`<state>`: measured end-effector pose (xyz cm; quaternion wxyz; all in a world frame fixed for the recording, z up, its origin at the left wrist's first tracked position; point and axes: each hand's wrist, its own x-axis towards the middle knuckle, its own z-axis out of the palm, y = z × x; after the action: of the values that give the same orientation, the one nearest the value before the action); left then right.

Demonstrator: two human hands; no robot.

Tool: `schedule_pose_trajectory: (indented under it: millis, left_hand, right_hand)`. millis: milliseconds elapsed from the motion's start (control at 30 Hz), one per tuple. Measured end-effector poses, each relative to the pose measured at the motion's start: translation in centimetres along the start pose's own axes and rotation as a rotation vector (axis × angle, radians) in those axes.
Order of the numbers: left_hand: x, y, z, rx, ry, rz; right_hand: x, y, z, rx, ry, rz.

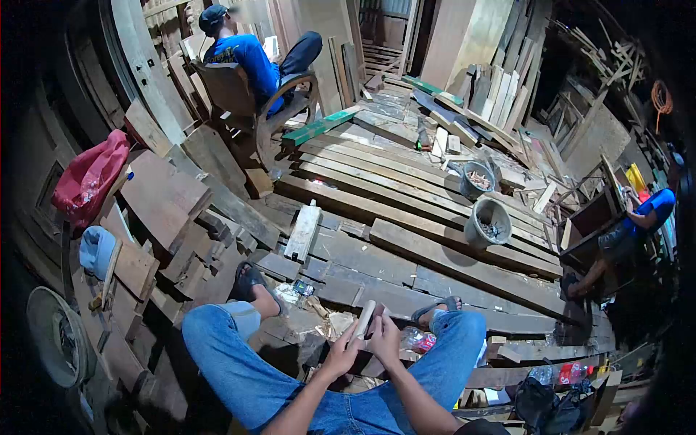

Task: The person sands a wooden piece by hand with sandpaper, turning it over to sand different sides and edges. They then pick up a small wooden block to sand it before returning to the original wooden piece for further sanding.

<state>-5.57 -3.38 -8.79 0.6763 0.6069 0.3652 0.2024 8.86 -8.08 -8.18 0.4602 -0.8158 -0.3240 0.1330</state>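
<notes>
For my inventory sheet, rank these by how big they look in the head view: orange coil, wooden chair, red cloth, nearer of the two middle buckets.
1. Wooden chair
2. Red cloth
3. Nearer middle bucket
4. Orange coil

Real sizes may differ, since distances vary.

Open passage low over the bare floor planks [360, 255] between the pale wood block [303, 232] and the thick beam [464, 268]. Obstructions: grey bucket [488, 223] beyond the beam; piled boards [163, 196] at floor's left side; plastic bottle [418, 339] inside right knee [464, 330].
</notes>
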Motion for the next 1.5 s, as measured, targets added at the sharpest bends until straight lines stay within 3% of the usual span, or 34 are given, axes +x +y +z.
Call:
schedule_pose_trajectory:
  millis: [167,233,300,333,433,500,600,633,800,900,933,967,1033,1067,1100,1133,1233,1267,1300,1367,1400,1433,1500]
  left_hand:
    - [-0.2,-0.6,0.7,0.092,-0.008,0.2]
    - [-0.3,-0.3,0.3,0.03,-0.04,0.067]
    - [-0.3,0.4,0.2,-0.043,-0.041,-0.018]
    - [-0.5,1.1,0.2,-0.061,-0.043,-0.037]
    - [-1.0,2.5,0.5,0.008,-0.066,0.055]
    - [-1.2,2.6,0.8,0.106,-0.093,0.036]
    - [-0.5,2.0,0.5,-0.058,-0.079,-0.013]
    - [-0.5,2.1,0.4,-0.053,-0.075,-0.009]
    - [-1.3,2.7,0.5,0.074,-0.046,0.016]
    - [-1.0,1.3,0.4,0.039,-0.019,-0.028]
    - [-0.8,1.7,0.4,0.01,-0.007,-0.031]
    - [-0.6,1.8,0.3,-0.019,0.005,-0.034]
    - [-0.9,2.6,0.2,-0.006,0.007,-0.034]
    - [-1.2,3.0,0.3,0.02,-0.029,-0.054]
    - [-1.6,2.8,0.7,0.137,-0.024,0.093]
    - [-1.6,2.2,1.0,0.13,-0.067,0.051]
    - [-1.4,3.3,0.7,0.133,-0.074,0.012]
    - [-1.4,3.9,0.5,0.134,-0.054,0.007]
    - [-1.3,3.9,0.5,0.11,-0.048,0.011]
    - [-1.1,3.6,0.4,0.062,-0.033,0.013]
    - [-0.9,2.7,0.5,0.106,-0.05,0.119]
    - [-1.1,1.8,0.7,0.118,-0.064,0.107]
    - [-0.9,0.9,1.2,0.143,-0.098,0.096]
  right_hand:
    - [2.2,-0.8,-1.2,0.009,-0.018,0.15]
    - [1.2,-0.7,-1.1,-0.056,-0.023,0.125]
    - [-0.9,-0.5,-0.4,0.098,-0.041,-0.022]
    - [-1.2,0.5,0.0,0.1,-0.026,0.004]
    - [0.7,0.7,-1.3,0.117,-0.087,0.177]
    - [1.2,1.4,-1.0,0.091,0.008,0.109]
    - [-0.3,0.3,-0.1,0.104,0.084,-0.004]
    - [-0.7,0.0,-0.8,0.121,-0.135,0.128]
    - [2.1,2.0,-0.1,0.076,-0.02,0.078]
    - [1.0,1.2,-0.4,-0.018,-0.188,0.148]
    - [-0.2,0.0,-0.4,0.036,-0.121,0.057]
    - [-0.7,3.5,1.5,0.097,-0.16,0.03]
    - [-0.5,1.3,-0.3,0.087,-0.237,0.037]
    - [0.1,2.5,-0.2,0.015,-0.167,0.011]
    - [1.0,2.5,-0.4,-0.054,-0.094,-0.019]
    - [1.8,2.5,-0.9,0.021,-0.109,0.09]
    - [0.9,2.1,-0.5,0.032,0.001,0.089]
    - [0.3,2.3,-0.7,0.018,-0.122,0.102]
    - [-0.4,2.2,0.3,0.002,-0.034,-0.093]
    - [-0.9,2.9,0.4,0.221,-0.113,0.042]
    - [-0.2,3.5,0.4,0.108,-0.045,0.021]
    - [0.9,4.2,0.4,-0.002,0.025,-0.002]
    - [2.1,4.0,0.0,-0.009,-0.036,0.099]
